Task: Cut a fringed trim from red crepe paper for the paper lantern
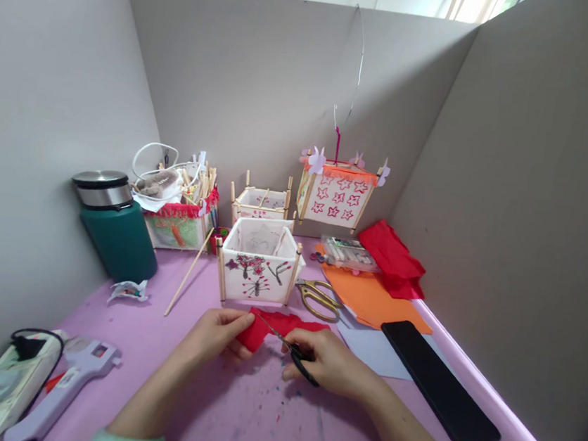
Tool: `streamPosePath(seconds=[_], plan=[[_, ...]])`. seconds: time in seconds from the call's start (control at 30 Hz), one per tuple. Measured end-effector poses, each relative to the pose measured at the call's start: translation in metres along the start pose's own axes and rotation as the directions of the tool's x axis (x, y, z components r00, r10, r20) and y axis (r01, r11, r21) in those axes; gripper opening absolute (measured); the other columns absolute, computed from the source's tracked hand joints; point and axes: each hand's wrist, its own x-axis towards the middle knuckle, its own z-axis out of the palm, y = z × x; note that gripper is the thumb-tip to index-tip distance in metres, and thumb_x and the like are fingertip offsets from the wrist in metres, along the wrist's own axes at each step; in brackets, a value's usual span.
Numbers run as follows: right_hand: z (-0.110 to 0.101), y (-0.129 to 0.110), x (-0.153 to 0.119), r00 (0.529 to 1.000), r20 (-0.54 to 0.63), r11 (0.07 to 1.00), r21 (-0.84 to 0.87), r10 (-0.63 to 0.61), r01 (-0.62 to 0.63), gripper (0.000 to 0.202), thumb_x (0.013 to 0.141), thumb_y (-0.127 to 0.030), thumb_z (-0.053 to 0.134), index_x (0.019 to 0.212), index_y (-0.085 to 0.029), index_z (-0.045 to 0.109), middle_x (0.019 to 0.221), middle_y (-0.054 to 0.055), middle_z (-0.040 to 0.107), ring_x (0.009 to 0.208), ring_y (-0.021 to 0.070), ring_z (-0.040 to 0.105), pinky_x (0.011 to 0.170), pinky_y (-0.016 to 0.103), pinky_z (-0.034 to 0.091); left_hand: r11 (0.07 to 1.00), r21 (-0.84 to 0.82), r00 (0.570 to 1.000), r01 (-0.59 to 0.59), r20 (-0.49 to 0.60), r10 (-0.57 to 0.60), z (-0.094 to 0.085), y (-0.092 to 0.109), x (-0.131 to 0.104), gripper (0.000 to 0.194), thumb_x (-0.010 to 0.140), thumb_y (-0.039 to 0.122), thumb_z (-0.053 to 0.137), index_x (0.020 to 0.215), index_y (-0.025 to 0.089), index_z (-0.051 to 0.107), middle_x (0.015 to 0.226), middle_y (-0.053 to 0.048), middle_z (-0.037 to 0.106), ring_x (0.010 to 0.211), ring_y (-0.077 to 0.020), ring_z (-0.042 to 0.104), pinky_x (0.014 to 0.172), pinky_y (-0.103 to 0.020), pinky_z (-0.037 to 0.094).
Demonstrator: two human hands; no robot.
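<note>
A strip of red paper is pinched at its left end between the thumb and fingers of my left hand. My right hand is closed round the black handles of a small pair of scissors. The blades point up and left, lying against the red strip near my left hand. The strip's far part runs behind the blades to the right, above my right hand. Just beyond the hands stands a white box lantern with wooden corner sticks and drawn flowers.
Gold-handled scissors, orange paper, red paper and a black slab lie to the right. A star-patterned lantern hangs behind. Leftward are a green bottle, a wooden stick, a glue gun and a power strip.
</note>
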Motion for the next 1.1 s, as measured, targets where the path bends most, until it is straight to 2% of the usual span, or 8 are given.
streamPosePath(seconds=[0.4, 0.6, 0.83, 1.1], plan=[[-0.0009, -0.0007, -0.0007, 1.000, -0.011, 0.999, -0.031, -0.007, 0.007, 0.030, 0.069, -0.041, 0.073, 0.088, -0.020, 0.062, 0.064, -0.006, 0.049, 0.059, 0.0096, 0.041, 0.052, 0.020, 0.029, 0.999, -0.035, 1.000, -0.002, -0.001, 0.002, 0.0007, 0.0030, -0.0007, 0.056, 0.061, 0.057, 0.071, 0.089, 0.010, 0.070, 0.055, -0.006, 0.067, 0.049, -0.0159, 0.063, 0.047, -0.024, 0.047], [-0.0024, -0.0035, -0.0017, 0.998, 0.020, 0.998, 0.017, 0.055, -0.055, 0.030, 0.071, -0.037, 0.070, 0.093, -0.020, 0.061, 0.070, -0.004, 0.052, 0.062, 0.0105, 0.044, 0.054, 0.020, 0.032, 0.997, -0.064, 0.997, -0.043, -0.068, 0.038, -0.0040, 0.0047, -0.0014, 0.058, 0.061, 0.056, 0.072, 0.095, 0.009, 0.068, 0.064, -0.006, 0.070, 0.052, -0.0154, 0.064, 0.049, -0.024, 0.049], [-0.0031, -0.0044, -0.0036, 0.994, 0.073, 0.997, 0.003, 0.077, -0.077, 0.029, 0.066, -0.036, 0.073, 0.089, -0.021, 0.062, 0.065, -0.006, 0.050, 0.061, 0.0102, 0.044, 0.052, 0.019, 0.030, 0.995, -0.080, 0.991, -0.058, -0.123, 0.048, -0.0081, 0.0077, -0.0005, 0.057, 0.062, 0.054, 0.072, 0.097, 0.009, 0.068, 0.072, -0.008, 0.072, 0.057, -0.0160, 0.066, 0.052, -0.024, 0.050], [-0.0002, -0.0024, -0.0015, 0.997, 0.027, 0.997, -0.028, 0.078, -0.078, 0.029, 0.066, -0.037, 0.074, 0.088, -0.021, 0.063, 0.065, -0.006, 0.052, 0.061, 0.0103, 0.045, 0.051, 0.019, 0.030, 0.997, -0.067, 0.997, -0.043, -0.066, 0.038, -0.0019, 0.0044, 0.0015, 0.053, 0.063, 0.054, 0.071, 0.093, 0.010, 0.069, 0.067, -0.005, 0.070, 0.053, -0.0144, 0.063, 0.050, -0.024, 0.050]])
